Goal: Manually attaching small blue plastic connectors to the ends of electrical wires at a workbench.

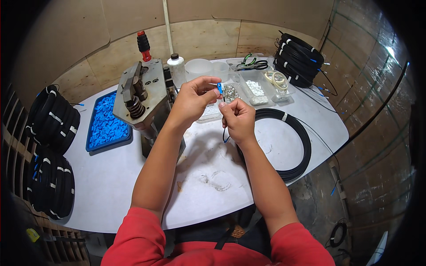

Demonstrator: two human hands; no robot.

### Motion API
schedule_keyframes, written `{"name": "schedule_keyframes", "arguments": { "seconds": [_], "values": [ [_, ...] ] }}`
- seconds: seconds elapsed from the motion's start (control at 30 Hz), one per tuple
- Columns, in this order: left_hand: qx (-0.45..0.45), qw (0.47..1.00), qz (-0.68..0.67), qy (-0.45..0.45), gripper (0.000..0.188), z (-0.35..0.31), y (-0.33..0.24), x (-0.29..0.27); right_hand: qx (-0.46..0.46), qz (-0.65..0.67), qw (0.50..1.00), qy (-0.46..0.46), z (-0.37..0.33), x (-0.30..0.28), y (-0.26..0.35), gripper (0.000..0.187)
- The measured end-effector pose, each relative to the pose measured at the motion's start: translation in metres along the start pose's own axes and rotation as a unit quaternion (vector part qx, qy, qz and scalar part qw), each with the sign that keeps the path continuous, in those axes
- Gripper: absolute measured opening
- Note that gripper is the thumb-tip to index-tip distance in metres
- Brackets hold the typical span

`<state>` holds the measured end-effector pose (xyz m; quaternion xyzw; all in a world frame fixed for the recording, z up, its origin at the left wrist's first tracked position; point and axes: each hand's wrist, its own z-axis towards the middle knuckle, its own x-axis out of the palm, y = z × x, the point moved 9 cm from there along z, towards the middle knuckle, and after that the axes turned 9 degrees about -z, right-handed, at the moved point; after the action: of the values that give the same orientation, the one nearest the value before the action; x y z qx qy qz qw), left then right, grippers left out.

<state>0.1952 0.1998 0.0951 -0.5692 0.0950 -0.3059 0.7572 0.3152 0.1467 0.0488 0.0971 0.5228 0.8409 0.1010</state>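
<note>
On my remote feed I count two black cable bundles [60, 122] at left, one blue tray [111, 146], one metal press [126, 104]; my left hand [194, 98] pinches one blue connector [219, 88] in a tight grip above the tabletop [208, 201]; my right hand [241, 122] has its grip closed on one black cable [224, 134]; rightward lies one large coil [306, 144].

Smooth plast. connector [219, 88], matt cable coil [305, 146], smooth tbl [208, 197], metal mach. [153, 95]
</note>
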Motion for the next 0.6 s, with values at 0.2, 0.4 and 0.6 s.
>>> {"name": "schedule_keyframes", "arguments": {
  "seconds": [0.2, 0.4, 0.6],
  "values": [
    [-0.002, 1.000, 0.000, -0.010, 0.032, -0.0007, -0.0027, -0.0008, -0.001, 0.001, 1.000, -0.005, 0.0011, -0.0011, -0.0022, 0.027],
    [0.002, 1.000, 0.013, -0.018, 0.030, -0.0014, -0.0044, -0.0016, -0.003, 0.008, 1.000, -0.012, 0.0014, -0.0031, -0.0011, 0.026],
    [0.002, 1.000, -0.002, -0.012, 0.030, -0.0011, -0.0024, -0.0024, 0.002, 0.007, 1.000, -0.007, 0.0006, -0.0007, -0.0042, 0.026]
  ]
}}
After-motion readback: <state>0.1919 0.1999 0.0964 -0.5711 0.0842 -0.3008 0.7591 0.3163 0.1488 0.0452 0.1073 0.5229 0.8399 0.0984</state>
